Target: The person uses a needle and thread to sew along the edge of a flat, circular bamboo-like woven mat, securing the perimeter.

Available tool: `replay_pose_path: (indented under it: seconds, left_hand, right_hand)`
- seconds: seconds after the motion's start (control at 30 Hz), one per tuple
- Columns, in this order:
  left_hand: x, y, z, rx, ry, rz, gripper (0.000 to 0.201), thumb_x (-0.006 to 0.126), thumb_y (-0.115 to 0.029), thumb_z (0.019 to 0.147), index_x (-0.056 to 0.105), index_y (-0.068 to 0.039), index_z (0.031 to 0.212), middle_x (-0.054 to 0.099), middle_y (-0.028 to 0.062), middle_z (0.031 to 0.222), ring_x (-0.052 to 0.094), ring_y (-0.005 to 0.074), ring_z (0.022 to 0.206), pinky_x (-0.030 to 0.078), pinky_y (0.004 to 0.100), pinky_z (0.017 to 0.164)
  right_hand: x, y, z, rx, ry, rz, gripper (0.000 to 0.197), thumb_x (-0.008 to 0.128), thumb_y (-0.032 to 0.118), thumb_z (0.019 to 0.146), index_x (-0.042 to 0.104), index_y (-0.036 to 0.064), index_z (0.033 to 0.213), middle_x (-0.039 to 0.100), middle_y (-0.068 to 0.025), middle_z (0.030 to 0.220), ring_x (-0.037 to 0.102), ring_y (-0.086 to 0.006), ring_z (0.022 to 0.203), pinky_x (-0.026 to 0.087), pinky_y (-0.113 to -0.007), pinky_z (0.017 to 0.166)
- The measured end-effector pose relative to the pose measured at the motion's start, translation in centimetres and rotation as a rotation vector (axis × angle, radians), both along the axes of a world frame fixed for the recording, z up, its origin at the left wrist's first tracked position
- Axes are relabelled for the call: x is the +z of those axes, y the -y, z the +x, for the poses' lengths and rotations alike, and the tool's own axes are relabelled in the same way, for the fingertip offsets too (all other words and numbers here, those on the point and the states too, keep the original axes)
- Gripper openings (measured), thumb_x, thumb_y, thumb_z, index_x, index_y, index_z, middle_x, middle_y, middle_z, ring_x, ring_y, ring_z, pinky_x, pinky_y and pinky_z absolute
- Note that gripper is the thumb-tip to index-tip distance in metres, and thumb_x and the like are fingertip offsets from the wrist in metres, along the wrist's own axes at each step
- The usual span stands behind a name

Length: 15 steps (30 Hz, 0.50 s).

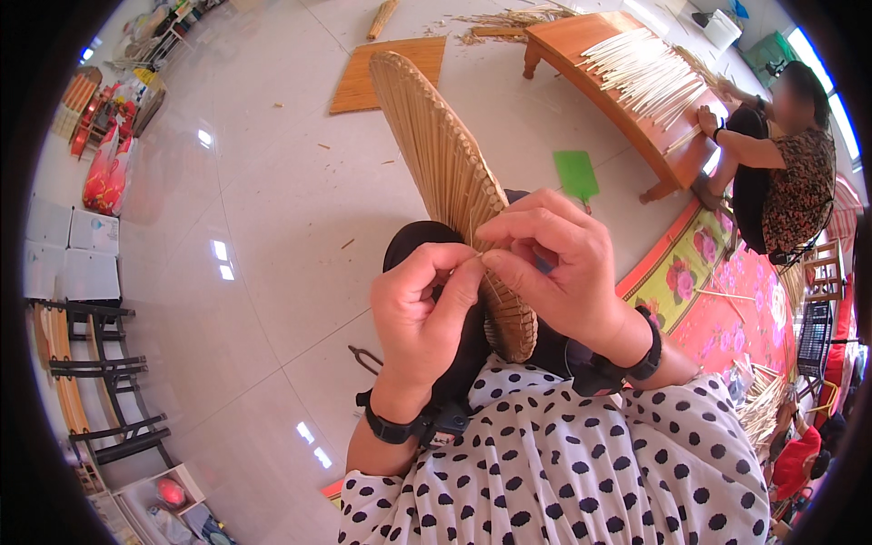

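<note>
- A long, flat tan piece of straw-like stalks, rounded at its upper end and bound along its edge (431,145), stands tilted above the person's lap, its narrower lower end close to the white cloth with black dots (590,463).
- Both hands meet in front of this piece, fingertips touching or nearly so.
- The left hand (422,295) pinches thumb against forefinger, the other fingers curled in; what lies between the tips is too small to tell.
- The right hand (568,263) also pinches with thumb and forefinger beside the bound edge, its remaining fingers bent; its pinched bit is likewise too small to make out.
- Each wrist wears a black strap.
- Beyond, a flat brown slatted mat (354,86) lies on the glossy pale tiled floor (272,227), near an orange-brown wooden tabletop (565,44).
- Slender cream-coloured sticks (636,73) spread across that tabletop, where another person (795,182) sits, one hand near them.
- A flat green panel (574,173) lies between the tabletop and the right hand, near a red floral mat (718,336).
</note>
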<state>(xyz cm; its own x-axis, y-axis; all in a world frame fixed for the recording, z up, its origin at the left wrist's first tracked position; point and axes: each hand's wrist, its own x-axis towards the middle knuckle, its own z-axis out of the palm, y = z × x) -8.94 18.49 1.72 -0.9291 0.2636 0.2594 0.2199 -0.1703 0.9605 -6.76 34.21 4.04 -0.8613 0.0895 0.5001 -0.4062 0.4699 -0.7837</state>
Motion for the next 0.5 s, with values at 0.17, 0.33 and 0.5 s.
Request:
replay_pose_path:
  seconds: [0.17, 0.33, 0.5]
  left_hand:
    - [-0.36, -0.25, 0.09, 0.056, -0.074, -0.089, 0.002, 0.065, 0.002, 0.089, 0.064, 0.002, 0.088, 0.062, 0.0005, 0.071, 0.053, 0.0045, 0.06, 0.042, 0.0195, 0.055]
    - [-0.63, -0.53, 0.05, 0.081, -0.121, -0.082, 0.003, 0.066, 0.003, 0.087, 0.063, 0.002, 0.087, 0.061, 0.0003, 0.069, 0.051, 0.0039, 0.058, 0.04, 0.0194, 0.052]
    - [-0.28, -0.33, 0.22, 0.136, -0.116, -0.082, 0.003, 0.066, 0.003, 0.089, 0.063, 0.002, 0.088, 0.059, -0.0012, 0.068, 0.048, 0.0023, 0.057, 0.037, 0.0178, 0.05]
  right_hand:
    - [-0.43, -0.06, -0.19, 0.029, 0.017, 0.071, 0.013, 0.075, 0.002, 0.076, 0.065, 0.0054, 0.084, 0.06, -0.0041, 0.079, 0.058, -0.0168, 0.058, 0.045, -0.028, 0.052]
    - [-0.34, 0.35, -0.1, -0.028, -0.018, 0.131, 0.011, 0.071, 0.003, 0.08, 0.061, 0.0051, 0.083, 0.057, -0.0074, 0.077, 0.059, -0.0239, 0.06, 0.046, -0.032, 0.054]
    - [-0.18, -0.26, -0.35, -0.189, -0.044, 0.089, 0.009, 0.07, 0.003, 0.082, 0.061, 0.004, 0.083, 0.057, -0.0087, 0.078, 0.055, -0.0241, 0.055, 0.045, -0.033, 0.052]
